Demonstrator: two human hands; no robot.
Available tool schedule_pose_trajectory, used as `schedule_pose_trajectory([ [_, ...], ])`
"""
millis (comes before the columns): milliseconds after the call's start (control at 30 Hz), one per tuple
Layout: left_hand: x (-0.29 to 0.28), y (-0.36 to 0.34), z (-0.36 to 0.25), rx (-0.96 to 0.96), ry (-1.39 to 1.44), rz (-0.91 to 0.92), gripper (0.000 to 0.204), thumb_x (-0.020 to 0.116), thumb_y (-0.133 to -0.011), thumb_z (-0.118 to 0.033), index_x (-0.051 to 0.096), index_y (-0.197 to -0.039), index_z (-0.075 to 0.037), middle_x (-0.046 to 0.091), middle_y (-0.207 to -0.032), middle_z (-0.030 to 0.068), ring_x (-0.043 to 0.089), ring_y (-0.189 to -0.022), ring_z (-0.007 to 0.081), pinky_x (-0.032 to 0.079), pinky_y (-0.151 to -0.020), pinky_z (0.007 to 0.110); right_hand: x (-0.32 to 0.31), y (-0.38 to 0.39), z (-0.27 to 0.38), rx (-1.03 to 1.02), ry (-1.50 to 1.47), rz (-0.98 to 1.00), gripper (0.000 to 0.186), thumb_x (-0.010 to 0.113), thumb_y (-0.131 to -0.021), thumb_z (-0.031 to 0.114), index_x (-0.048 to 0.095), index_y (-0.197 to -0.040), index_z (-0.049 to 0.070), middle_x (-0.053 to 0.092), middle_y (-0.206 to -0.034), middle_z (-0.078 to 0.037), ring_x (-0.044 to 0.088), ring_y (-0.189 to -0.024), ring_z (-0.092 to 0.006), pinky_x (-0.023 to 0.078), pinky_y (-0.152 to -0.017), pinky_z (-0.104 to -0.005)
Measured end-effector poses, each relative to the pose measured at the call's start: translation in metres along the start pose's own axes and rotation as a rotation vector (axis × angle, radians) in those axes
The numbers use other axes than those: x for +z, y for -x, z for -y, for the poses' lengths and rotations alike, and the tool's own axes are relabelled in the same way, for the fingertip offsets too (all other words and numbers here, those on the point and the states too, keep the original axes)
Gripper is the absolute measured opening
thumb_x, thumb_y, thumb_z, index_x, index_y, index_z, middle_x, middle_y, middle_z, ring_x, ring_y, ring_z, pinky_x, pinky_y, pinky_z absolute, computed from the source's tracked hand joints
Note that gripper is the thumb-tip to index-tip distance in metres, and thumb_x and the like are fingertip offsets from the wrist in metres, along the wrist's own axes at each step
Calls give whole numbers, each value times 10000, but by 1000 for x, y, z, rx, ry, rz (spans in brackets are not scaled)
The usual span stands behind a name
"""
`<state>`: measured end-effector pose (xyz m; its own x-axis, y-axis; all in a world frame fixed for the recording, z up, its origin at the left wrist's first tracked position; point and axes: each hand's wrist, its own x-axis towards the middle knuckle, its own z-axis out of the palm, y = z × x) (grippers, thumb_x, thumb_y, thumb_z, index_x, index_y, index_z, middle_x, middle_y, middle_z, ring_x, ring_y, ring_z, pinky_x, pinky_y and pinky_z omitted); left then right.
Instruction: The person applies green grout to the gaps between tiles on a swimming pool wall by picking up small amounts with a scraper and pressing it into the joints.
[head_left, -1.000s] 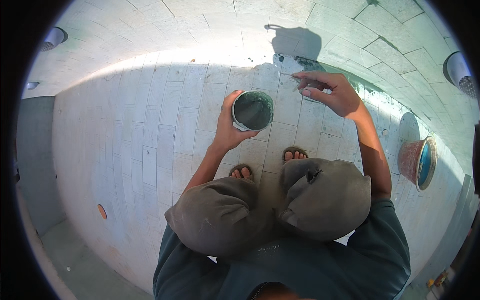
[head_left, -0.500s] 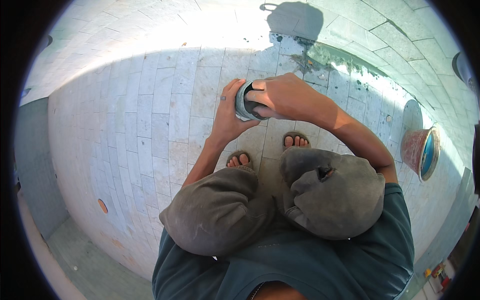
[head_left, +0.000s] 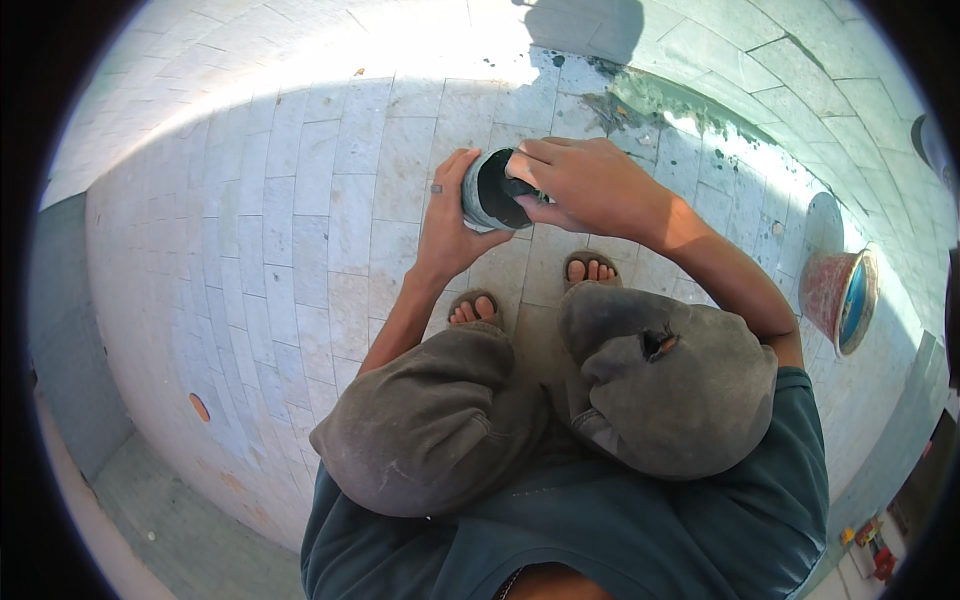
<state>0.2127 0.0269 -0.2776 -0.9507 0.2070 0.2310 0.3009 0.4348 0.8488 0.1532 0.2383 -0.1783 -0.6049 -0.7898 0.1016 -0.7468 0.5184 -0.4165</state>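
Two hands at one cup, its contents half hidden

The left hand grasps a pale, smeared cup from its left side, thumb below and a dark ring on one finger. The cup is tipped toward the right, in front of the sandalled feet, over the tiled floor. The right hand bends over its mouth, covering the right part of the rim; something dark shows between thumb and fingers, but I cannot tell whether they are closed on it. How deep the dark contents go is lost in shade. At right, a reddish bucket turns its blue inside mostly away. Red and yellow objects at lower right are too small to identify.
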Motion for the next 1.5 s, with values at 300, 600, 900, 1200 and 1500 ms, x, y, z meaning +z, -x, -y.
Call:
schedule_pose_trajectory([
  [300,4,7,-1,-40,-74,53,1008,899,-544,-84,402,-1421,-70,448,-1396,194,462,-1282,383,411,-1061,448,26,8,-5,34,57,191,139,654,-823,112,641,-928,20,647,-909,-142,671,-831,-313,553,-682,-396],
  [600,9,11,-3,-36,-78,74,995,895,-563,-86,395,-1423,-65,445,-1400,192,472,-1271,385,421,-1048,448,25,14,-13,130,-312,213,258,639,-817,128,691,-1028,-12,662,-865,-196,649,-768,-357,515,-715,-430],
  [900,7,15,1,-128,-81,-12,958,907,-633,-147,368,-1417,-30,477,-1362,194,506,-1247,317,423,-1035,423,10,27,-15,476,-683,165,349,612,-876,197,689,-1171,28,709,-891,-167,635,-704,-241,511,-695,-343],
  [1200,6,11,2,-232,93,-52,956,895,-642,-179,352,-1410,-7,459,-1344,200,478,-1242,351,391,-1045,440,16,34,-19,397,-625,-6,336,625,-876,180,689,-1183,59,716,-976,-143,635,-749,-209,517,-728,-333],
  [1500,-8,7,-6,-278,190,-128,968,904,-647,-188,344,-1413,0,519,-1300,182,523,-1210,304,425,-1016,416,2,26,-27,677,-1581,-43,396,535,-980,160,559,-1352,26,638,-961,-35,561,-747,-86,420,-600,-224],
])
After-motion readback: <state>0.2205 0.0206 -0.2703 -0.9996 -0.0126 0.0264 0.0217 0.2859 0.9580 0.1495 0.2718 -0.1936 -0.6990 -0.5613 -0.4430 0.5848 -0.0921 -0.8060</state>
